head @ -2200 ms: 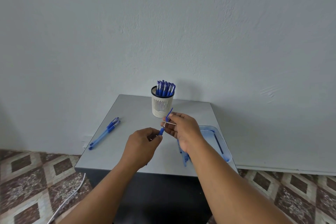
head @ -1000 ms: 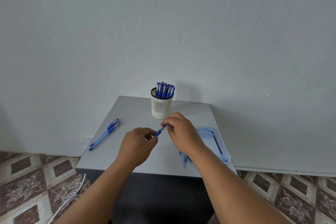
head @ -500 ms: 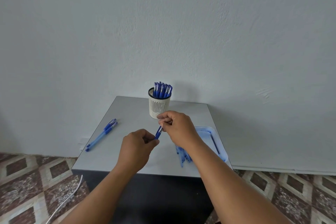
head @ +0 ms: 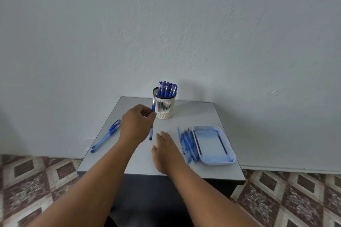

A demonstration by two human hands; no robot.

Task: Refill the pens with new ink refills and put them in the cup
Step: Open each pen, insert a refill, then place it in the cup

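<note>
My left hand [head: 137, 123] grips a blue pen [head: 152, 116] and holds it upright just left of the white slatted cup [head: 165, 107]. The cup stands at the back of the grey table [head: 199, 116] and holds several blue pens. My right hand [head: 167, 150] lies flat over the table's middle with fingers apart and nothing in it. Two blue pens [head: 106, 136] lie at the table's left edge. A pile of thin refills [head: 187, 143] lies to the right of my right hand.
A pale blue tray [head: 215, 161] sits at the right of the table with two thin dark refills along its sides. A plain wall rises directly behind the table. Patterned floor tiles surround it.
Both hands were together on one pen. Now my right hand has let go and dropped to the table, and my left hand has carried the pen up toward the cup.
</note>
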